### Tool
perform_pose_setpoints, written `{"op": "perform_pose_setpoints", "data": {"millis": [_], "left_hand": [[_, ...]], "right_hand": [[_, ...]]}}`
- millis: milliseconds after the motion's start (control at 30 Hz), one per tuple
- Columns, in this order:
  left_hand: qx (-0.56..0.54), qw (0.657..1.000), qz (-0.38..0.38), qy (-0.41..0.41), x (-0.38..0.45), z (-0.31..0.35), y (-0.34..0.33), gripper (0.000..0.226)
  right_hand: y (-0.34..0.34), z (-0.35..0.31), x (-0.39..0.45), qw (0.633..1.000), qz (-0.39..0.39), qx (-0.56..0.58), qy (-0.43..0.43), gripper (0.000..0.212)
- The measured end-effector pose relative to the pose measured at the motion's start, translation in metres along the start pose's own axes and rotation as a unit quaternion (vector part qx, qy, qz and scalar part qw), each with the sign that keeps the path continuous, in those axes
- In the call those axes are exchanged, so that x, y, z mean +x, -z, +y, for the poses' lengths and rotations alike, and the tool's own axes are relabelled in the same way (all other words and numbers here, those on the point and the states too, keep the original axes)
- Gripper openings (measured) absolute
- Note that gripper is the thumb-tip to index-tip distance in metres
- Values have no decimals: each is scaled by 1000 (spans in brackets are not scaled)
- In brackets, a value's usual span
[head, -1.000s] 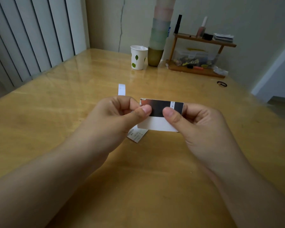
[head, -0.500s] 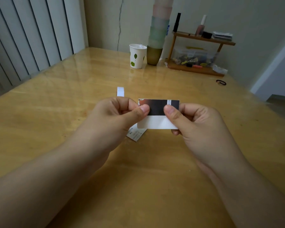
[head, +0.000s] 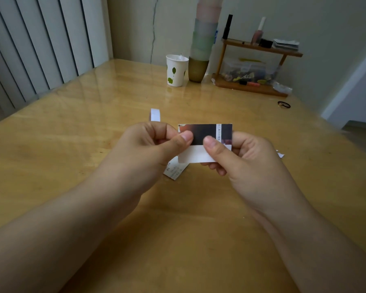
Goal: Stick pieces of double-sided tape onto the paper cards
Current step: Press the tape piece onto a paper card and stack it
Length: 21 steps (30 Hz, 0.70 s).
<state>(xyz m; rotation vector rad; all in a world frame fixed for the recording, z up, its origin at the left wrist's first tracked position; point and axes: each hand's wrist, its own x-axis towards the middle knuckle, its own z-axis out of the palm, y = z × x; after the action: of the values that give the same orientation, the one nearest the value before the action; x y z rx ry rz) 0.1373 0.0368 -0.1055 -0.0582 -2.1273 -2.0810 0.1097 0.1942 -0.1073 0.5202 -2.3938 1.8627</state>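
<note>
Head view: both hands hold one paper card (head: 205, 142) up above the surface (head: 93, 134). Its long side runs left to right, so each hand has one end. The left hand (head: 156, 144) pinches the left end, thumb on the front. The right hand (head: 247, 159) pinches the right end, and its thumb presses on the white tape strip (head: 195, 155) along the bottom edge. I think that thumb rubs next.

A glossy wooden table (head: 93, 144) carries a leaf-print paper cup (head: 176, 70), wooden rack (head: 251, 86), hair tie (head: 284, 104) and paper scraps (head: 173, 171)
</note>
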Motion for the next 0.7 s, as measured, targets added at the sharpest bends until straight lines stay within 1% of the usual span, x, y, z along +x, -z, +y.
{"op": "perform_pose_setpoints", "data": {"millis": [100, 200, 233, 333, 433, 567, 633, 700], "left_hand": [[23, 1000, 4, -6, 0, -1, 0, 32], [22, 1000, -9, -16, 0, -1, 0, 33], [18, 1000, -14, -17, 0, -1, -1, 33], [13, 1000, -22, -16, -1, 2, -4, 25], [36, 999, -8, -18, 0, 1, -3, 29], [118, 992, 32, -26, 1, 1, -2, 32], [166, 984, 55, -26, 1, 2, 0, 32], [260, 963, 61, -29, 0, 3, 2, 30]], "right_hand": [[1, 1, 2, 1000, 2, 9, -9, 27], [1, -1, 1, 998, -28, 46, -16, 12], [1, -2, 0, 998, -38, 52, -14, 11], [2, -4, -1, 998, -50, 41, 18, 15], [2, -6, -1, 998, -55, 25, 24, 14], [2, -2, 0, 1000, -28, 7, -11, 11], [3, 0, 1, 999, -13, -31, -18, 16], [5, 2, 2, 995, -24, -93, -32, 25]]}}
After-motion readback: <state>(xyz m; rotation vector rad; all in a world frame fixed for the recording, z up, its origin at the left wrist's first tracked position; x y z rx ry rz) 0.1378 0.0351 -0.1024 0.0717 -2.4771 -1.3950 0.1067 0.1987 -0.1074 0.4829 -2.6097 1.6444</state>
